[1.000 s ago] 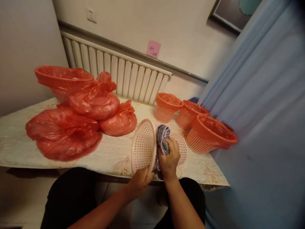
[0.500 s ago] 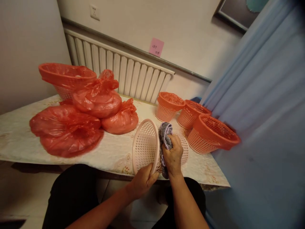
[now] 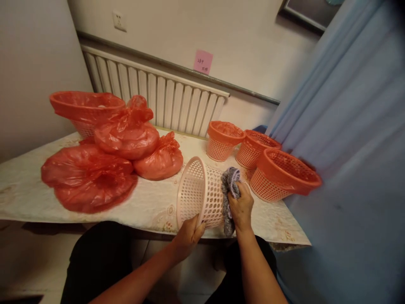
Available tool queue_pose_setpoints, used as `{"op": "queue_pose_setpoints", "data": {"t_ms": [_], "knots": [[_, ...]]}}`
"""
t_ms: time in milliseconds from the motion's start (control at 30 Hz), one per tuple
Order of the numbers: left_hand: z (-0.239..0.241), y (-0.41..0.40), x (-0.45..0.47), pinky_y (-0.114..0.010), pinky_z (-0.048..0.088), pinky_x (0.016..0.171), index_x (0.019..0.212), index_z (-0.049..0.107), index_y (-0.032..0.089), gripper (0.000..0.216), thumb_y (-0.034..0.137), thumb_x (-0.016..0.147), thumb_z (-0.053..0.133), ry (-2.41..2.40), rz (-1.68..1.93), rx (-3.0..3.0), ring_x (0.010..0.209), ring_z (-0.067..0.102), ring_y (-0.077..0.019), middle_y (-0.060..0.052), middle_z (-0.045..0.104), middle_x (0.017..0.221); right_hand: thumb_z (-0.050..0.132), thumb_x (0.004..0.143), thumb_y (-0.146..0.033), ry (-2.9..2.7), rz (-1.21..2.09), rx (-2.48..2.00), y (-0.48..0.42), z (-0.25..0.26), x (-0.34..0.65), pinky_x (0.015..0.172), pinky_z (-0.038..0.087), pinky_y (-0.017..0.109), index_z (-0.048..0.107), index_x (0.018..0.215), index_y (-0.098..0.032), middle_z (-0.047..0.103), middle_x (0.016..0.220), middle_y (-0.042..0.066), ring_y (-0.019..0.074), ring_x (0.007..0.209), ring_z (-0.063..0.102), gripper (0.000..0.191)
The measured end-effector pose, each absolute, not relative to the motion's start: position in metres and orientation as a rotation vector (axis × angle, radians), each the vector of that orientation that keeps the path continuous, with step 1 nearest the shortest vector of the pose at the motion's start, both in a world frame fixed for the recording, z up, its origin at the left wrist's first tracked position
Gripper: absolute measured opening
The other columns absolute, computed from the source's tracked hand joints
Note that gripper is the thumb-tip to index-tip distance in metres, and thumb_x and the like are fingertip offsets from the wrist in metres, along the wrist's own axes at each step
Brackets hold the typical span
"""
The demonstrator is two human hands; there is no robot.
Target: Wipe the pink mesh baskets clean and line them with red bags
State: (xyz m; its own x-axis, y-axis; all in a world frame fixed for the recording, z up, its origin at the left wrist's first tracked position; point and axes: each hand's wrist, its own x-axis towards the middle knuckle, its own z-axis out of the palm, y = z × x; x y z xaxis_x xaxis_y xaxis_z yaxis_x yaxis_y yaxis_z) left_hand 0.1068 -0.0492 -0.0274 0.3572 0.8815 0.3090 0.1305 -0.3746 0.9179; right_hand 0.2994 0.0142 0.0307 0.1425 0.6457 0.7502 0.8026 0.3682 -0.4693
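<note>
A pale pink perforated plastic basket (image 3: 212,198) lies on its side on the table, its mouth facing left. My left hand (image 3: 189,236) grips the rim at the lower near edge, thumb outside. In my right hand (image 3: 241,207) is a bunched grey cloth (image 3: 228,200) with a lilac edge, pressed against the outside of the basket toward its base. The base end is mostly hidden behind that hand and the cloth.
Tied red plastic bags (image 3: 126,137) and a lined basket (image 3: 87,103) crowd the table's left. Three baskets with red liners (image 3: 224,141) stand at right by a blue curtain (image 3: 341,169). A radiator (image 3: 158,93) runs behind the patterned tablecloth (image 3: 152,202).
My right hand has slid the cloth rightward along the basket, from near the rim toward the base, uncovering more of its side. My left hand keeps hold of the rim. The view has shifted slightly.
</note>
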Motion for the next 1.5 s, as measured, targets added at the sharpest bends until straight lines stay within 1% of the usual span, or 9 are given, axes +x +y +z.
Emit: {"op": "queue_pose_setpoints", "data": {"t_ms": [267,367,533,633,733,867,1100,1300,1500], "knots": [[-0.033,-0.041,0.103,-0.033,0.045,0.094,0.110,0.062,0.017,0.040,0.047,0.094,0.041,0.931,1.070,1.711,0.098,0.061,-0.0237,-0.008,0.070,0.105,0.051,0.075,-0.022,-1.253,-0.386,-1.553,0.021,-0.020,0.374,0.083,0.042,0.035,0.062,0.093,-0.018,0.061,0.090,0.007,0.0232,0.089,0.053,0.021],[-0.047,-0.037,0.102,-0.035,0.046,0.093,0.109,0.062,0.015,0.043,0.050,0.092,0.044,0.927,0.990,1.758,0.098,0.061,-0.0243,-0.009,0.070,0.103,0.051,0.076,-0.024,-1.156,-0.384,-1.594,0.016,-0.037,0.384,0.082,0.042,0.035,0.061,0.094,-0.018,0.061,0.089,0.008,0.0239,0.089,0.054,0.021],[-0.048,-0.029,0.102,-0.037,0.041,0.101,0.114,0.062,0.016,0.044,0.048,0.093,0.041,0.946,0.978,1.787,0.110,0.059,-0.0260,-0.011,0.067,0.117,0.052,0.078,-0.026,-1.038,-0.315,-1.577,0.015,-0.053,0.379,0.083,0.042,0.036,0.059,0.095,-0.019,0.061,0.093,0.008,0.0238,0.090,0.054,0.020],[-0.033,-0.020,0.106,-0.037,0.040,0.103,0.108,0.065,0.016,0.044,0.048,0.094,0.039,0.990,1.012,1.751,0.110,0.059,-0.0261,-0.010,0.069,0.114,0.052,0.078,-0.024,-1.035,-0.279,-1.541,0.020,-0.053,0.368,0.087,0.042,0.038,0.059,0.096,-0.018,0.060,0.095,0.009,0.0242,0.094,0.053,0.020],[-0.017,-0.009,0.112,-0.036,0.044,0.097,0.097,0.067,0.015,0.045,0.051,0.093,0.039,1.041,1.042,1.752,0.102,0.061,-0.0266,-0.009,0.071,0.102,0.051,0.077,-0.021,-1.081,-0.228,-1.482,0.026,-0.046,0.349,0.091,0.043,0.040,0.059,0.099,-0.018,0.059,0.098,0.009,0.0241,0.098,0.053,0.023],[0.004,0.005,0.124,-0.036,0.047,0.089,0.093,0.065,0.014,0.046,0.051,0.093,0.036,1.101,1.060,1.758,0.092,0.062,-0.0259,-0.008,0.070,0.092,0.053,0.079,-0.018,-1.222,-0.134,-1.315,0.025,-0.022,0.307,0.094,0.044,0.042,0.059,0.105,-0.019,0.059,0.106,0.009,0.0234,0.104,0.053,0.027],[0.018,0.021,0.137,-0.037,0.047,0.088,0.094,0.061,0.016,0.050,0.055,0.094,0.030,1.140,1.222,1.699,0.090,0.060,-0.0241,-0.009,0.068,0.096,0.056,0.082,-0.020,-1.574,-0.072,-1.018,0.014,0.020,0.253,0.089,0.047,0.040,0.062,0.111,-0.020,0.059,0.111,0.010,0.0233,0.102,0.054,0.030],[0.015,0.030,0.139,-0.038,0.051,0.076,0.084,0.059,0.016,0.055,0.065,0.089,0.035,1.223,1.206,1.482,0.081,0.062,-0.0245,-0.008,0.067,0.082,0.051,0.082,-0.015,-1.583,-0.155,-1.165,0.053,0.009,0.295,0.093,0.044,0.039,0.064,0.109,-0.019,0.058,0.112,0.011,0.0234,0.105,0.051,0.030],[0.020,0.030,0.144,-0.040,0.051,0.080,0.090,0.062,0.012,0.060,0.067,0.087,0.039,1.149,1.199,1.428,0.085,0.064,-0.0264,-0.011,0.070,0.088,0.051,0.077,-0.017,-1.223,-0.157,-1.477,0.092,-0.011,0.364,0.088,0.043,0.036,0.065,0.102,-0.017,0.061,0.098,0.009,0.0224,0.096,0.052,0.028]]}}
